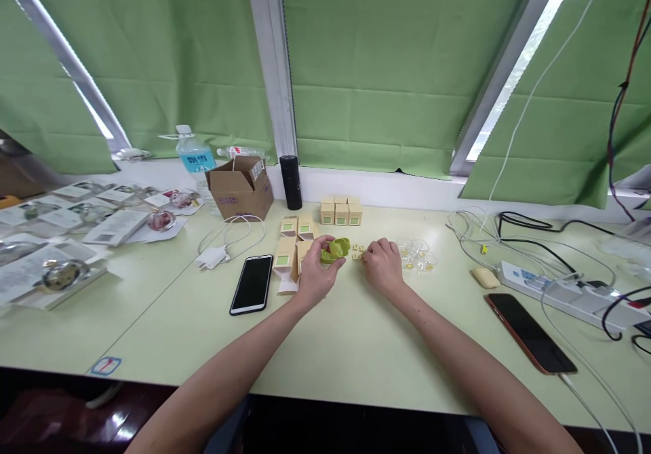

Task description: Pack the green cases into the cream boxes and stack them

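My left hand (318,267) is closed around a glossy green piece (336,250) with curved, petal-like folds, held above the table. Just right of it, my right hand (382,262) has its fingers drawn together at a group of small yellowish pieces (357,252) on the tabletop; whether one is between the fingertips is hidden. Several clear plastic pieces with yellow bits (418,256) lie to the right of that hand. Left of my left hand stand several small cream boxes (285,256) with green labels, some with flaps raised. More closed cream boxes (340,211) stand together farther back.
A phone (251,284) lies left of the boxes, near a white charger (211,257). A cardboard box (240,189), black cylinder (291,182) and water bottle (194,152) stand behind. At right are another phone (529,332), a power strip (554,294) and cables. Packaged items (116,227) cover the left.
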`<state>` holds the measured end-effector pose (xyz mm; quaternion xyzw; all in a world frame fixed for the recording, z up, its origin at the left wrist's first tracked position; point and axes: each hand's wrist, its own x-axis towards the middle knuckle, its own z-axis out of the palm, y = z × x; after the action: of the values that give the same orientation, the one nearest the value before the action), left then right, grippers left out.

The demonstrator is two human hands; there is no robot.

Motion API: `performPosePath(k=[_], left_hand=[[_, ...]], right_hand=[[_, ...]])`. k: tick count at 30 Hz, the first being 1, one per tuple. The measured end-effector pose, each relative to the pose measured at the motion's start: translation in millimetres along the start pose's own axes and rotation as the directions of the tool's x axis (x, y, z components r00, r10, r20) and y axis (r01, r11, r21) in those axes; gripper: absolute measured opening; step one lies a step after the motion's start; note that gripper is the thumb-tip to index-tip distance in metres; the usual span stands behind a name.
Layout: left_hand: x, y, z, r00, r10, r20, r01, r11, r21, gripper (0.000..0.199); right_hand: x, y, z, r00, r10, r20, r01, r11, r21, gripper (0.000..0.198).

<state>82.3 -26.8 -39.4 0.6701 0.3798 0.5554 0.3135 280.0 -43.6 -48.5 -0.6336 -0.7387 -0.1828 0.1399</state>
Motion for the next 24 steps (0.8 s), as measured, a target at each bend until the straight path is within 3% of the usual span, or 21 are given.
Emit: performPosePath(k=[6,12,14,16,18,20,22,24], left_hand=[[1.3,-6.3,3.5,0.999,0.001,0.046,0.01,0.971,-0.239,0.044],[4.1,-9.9,4.4,0.993,-0.036,0.113,0.09,0.848,-0.522,0.055],[3.6,-8.3,4.1,0.989,-0.04,0.142,0.113,0.824,-0.555,0.057],[2.6,-7.0,4.8,0.983,-0.045,0.175,0.14,0.802,-0.581,0.058],[1.2,-5.9,6.4,0.976,-0.053,0.213,0.177,0.765,-0.619,0.059],[-0.7,-4.1,7.8,0.964,-0.065,0.257,0.227,0.703,-0.674,0.058],[-2.7,-1.2,8.3,0.951,-0.078,0.3,0.28,0.631,-0.724,0.056],[-4.2,1.9,7.9,0.939,-0.094,0.331,0.323,0.575,-0.752,0.053]], right_hand=[[21.1,-6.3,1.9,0.998,0.015,0.057,-0.014,0.999,-0.029,0.02],[15.0,-8.7,-10.8,1.0,0.001,0.03,-0.001,1.0,0.004,0.021],[4.4,-8.1,-18.8,0.998,0.013,-0.057,-0.006,0.993,0.118,0.023],[-9.7,-8.1,-23.8,0.987,0.043,-0.154,0.016,0.932,0.362,0.024],[-24.8,-9.1,-23.9,0.981,0.108,-0.164,0.025,0.76,0.649,0.02],[-37.5,-10.7,-19.9,0.972,0.225,-0.063,-0.056,0.488,0.871,0.015],[-44.9,-11.7,-14.9,0.95,0.302,0.078,-0.138,0.184,0.973,0.021],[-46.4,-10.7,-11.5,0.93,0.325,0.173,-0.173,-0.029,0.984,0.031]])
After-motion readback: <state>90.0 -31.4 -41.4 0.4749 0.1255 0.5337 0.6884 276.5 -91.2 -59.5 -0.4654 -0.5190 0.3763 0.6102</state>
